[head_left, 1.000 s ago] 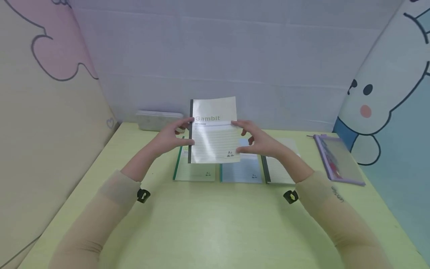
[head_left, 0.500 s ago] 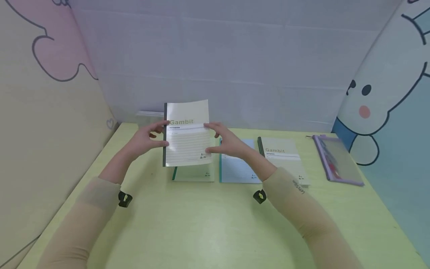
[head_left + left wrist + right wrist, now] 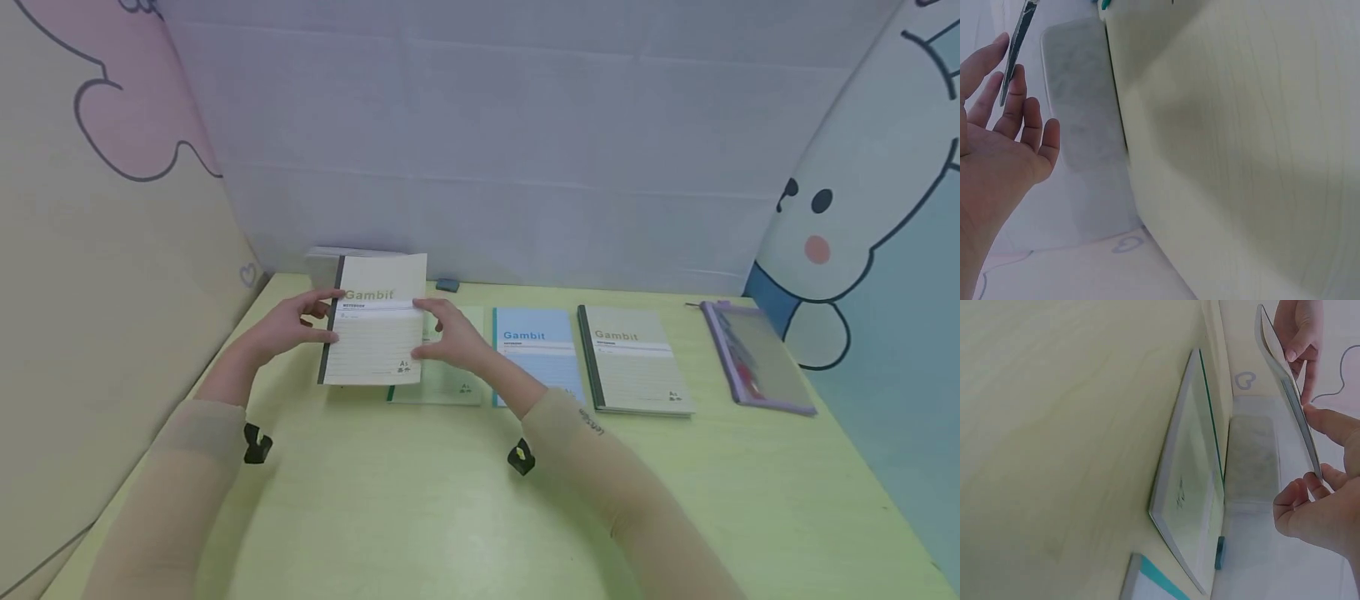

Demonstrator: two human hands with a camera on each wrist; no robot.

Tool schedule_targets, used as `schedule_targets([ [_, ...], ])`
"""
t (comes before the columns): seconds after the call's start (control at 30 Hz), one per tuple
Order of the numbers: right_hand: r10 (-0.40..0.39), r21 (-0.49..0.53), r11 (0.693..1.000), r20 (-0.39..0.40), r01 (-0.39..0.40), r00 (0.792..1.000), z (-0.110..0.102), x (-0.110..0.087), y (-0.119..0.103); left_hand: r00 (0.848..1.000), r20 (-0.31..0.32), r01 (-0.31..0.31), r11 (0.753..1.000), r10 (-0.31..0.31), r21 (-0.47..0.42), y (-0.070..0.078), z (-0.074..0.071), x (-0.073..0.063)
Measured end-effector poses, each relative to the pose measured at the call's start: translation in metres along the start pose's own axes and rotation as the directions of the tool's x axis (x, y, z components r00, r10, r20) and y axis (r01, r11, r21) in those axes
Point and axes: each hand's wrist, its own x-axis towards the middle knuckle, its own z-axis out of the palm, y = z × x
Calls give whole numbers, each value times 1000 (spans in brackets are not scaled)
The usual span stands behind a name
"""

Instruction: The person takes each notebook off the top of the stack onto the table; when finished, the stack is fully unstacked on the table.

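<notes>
A cream notebook [image 3: 377,342] with a dark spine and "Gambit" on its cover is held up above the table, tilted toward me. My left hand [image 3: 288,325] pinches its spine edge between thumb and fingers. On the opposite edge my right hand [image 3: 453,336] pinches it the same way. From the right wrist view the notebook [image 3: 1294,403] is seen edge-on, slightly bent and apart from the table. Partly behind it lies a green notebook [image 3: 453,379]. To the right lie a blue notebook [image 3: 534,329] and a cream notebook stack [image 3: 633,367].
A grey pencil case [image 3: 1082,94] stands at the back left against the wall, mostly hidden in the head view. A small dark blue block [image 3: 447,285] sits at the table's back edge. At the far right lies a purple-edged zip pouch [image 3: 761,358].
Both hands have carried the cream notebook to the left and lowered it, away from over the blue and most of the green notebook. The other cream notebook and the small block are now uncovered.
</notes>
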Motion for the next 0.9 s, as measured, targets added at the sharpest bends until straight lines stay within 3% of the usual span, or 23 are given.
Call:
schedule_targets([
  [0.17,46,-1,999,-3,-46,999,22,10,0,999,28,45,999,-46,22,-14,-3,-1],
  [0.33,70,-103,992,22,-67,997,39,20,-5,992,50,116,993,-118,33,-32,-4,-3],
  [0.5,93,-170,982,47,-83,995,54,28,-6,988,56,144,989,-145,13,-48,-5,-5],
  [0.8,185,-269,949,60,-163,981,76,37,4,981,40,188,982,-189,27,-63,3,2],
  [0.9,212,-302,934,42,-189,976,80,43,11,981,40,189,980,-191,59,-61,3,3],
])
